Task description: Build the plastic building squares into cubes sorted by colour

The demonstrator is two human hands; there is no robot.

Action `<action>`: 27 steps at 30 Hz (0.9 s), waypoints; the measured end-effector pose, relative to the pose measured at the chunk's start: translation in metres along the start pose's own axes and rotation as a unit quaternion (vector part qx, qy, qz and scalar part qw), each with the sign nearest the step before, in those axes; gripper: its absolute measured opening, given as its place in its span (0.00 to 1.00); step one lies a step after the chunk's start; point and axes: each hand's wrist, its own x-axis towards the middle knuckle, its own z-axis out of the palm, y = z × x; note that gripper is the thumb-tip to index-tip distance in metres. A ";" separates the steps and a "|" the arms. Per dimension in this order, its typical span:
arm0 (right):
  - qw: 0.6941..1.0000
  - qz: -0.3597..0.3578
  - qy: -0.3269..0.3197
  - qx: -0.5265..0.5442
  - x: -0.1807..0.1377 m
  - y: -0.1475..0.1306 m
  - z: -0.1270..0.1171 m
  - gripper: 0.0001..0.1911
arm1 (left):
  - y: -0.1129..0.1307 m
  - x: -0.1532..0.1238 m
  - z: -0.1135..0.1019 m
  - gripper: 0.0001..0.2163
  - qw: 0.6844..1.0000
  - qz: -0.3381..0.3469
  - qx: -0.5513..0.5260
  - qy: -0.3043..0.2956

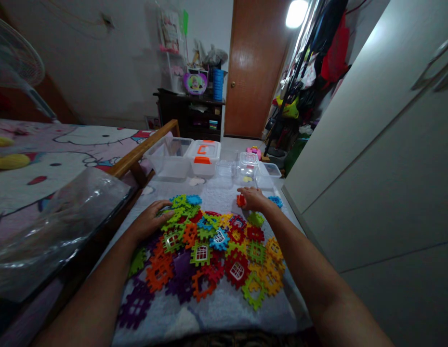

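Many interlocking plastic building tiles with notched edges lie in a loose pile on a pale cloth. My left hand [151,221] rests at the pile's left edge, fingers stretched over the green tiles [180,210]. My right hand [253,198] is beyond the pile, its fingers closed on a small red-orange building tile [241,200]. Below it sit a green tile [256,220] and a dark red tile [255,234]. A blue tile [275,201] lies to its right, partly behind the wrist. Purple tiles [136,302] are at the near left, and yellow tiles [272,275] at the right.
Behind the pile stand an open clear bin [171,161], a box with orange latches [205,166] and smaller clear containers [248,163]. A bed with a wooden rail [148,147] and a plastic bag [65,226] flank the left; a pale cabinet [361,144] borders the right.
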 end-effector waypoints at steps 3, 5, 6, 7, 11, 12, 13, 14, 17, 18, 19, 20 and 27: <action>0.998 0.003 0.046 0.040 -0.014 0.006 -0.010 0.37 | 0.000 0.000 0.000 0.30 1.000 -0.001 0.003 -0.001; 0.991 0.001 0.100 0.090 -0.030 0.012 -0.017 0.32 | -0.002 0.001 0.000 0.30 1.000 0.000 0.006 0.001; 0.986 0.000 0.124 0.114 -0.039 0.015 -0.018 0.29 | -0.003 0.001 0.001 0.30 1.000 0.001 0.007 0.003; 0.982 0.000 0.138 0.131 -0.048 0.017 -0.019 0.26 | -0.004 0.001 0.001 0.30 1.000 0.002 0.008 0.006; 0.976 0.012 0.140 0.164 -0.086 0.019 -0.010 0.12 | -0.007 0.002 0.002 0.29 1.000 0.003 0.007 0.006; 0.976 0.019 0.139 0.168 -0.093 0.019 -0.006 0.10 | -0.007 0.002 0.002 0.29 1.000 0.002 0.007 0.004; 0.975 0.029 0.140 0.169 -0.099 0.018 -0.001 0.09 | -0.006 0.002 0.002 0.29 1.000 0.000 0.007 0.003; 0.975 0.042 0.139 0.168 -0.104 0.017 0.004 0.08 | -0.006 0.002 0.002 0.29 1.000 -0.002 0.006 0.005; 0.975 0.087 0.130 0.158 -0.112 0.016 0.019 0.09 | -0.003 0.001 0.002 0.29 1.000 -0.007 0.004 0.013; 0.974 0.097 0.126 0.159 -0.113 0.015 0.023 0.10 | -0.003 0.001 0.002 0.28 1.000 -0.009 0.002 0.016; 0.974 0.100 0.126 0.163 -0.113 0.015 0.027 0.10 | -0.003 0.001 0.002 0.28 1.000 -0.013 0.001 0.018; 0.973 0.097 0.129 0.166 -0.112 0.015 0.030 0.11 | -0.003 0.001 0.002 0.28 1.000 -0.016 -0.002 0.021; 0.986 0.032 0.145 0.079 -0.070 0.007 0.017 0.18 | -0.005 0.002 0.003 0.29 0.999 -0.024 -0.024 0.035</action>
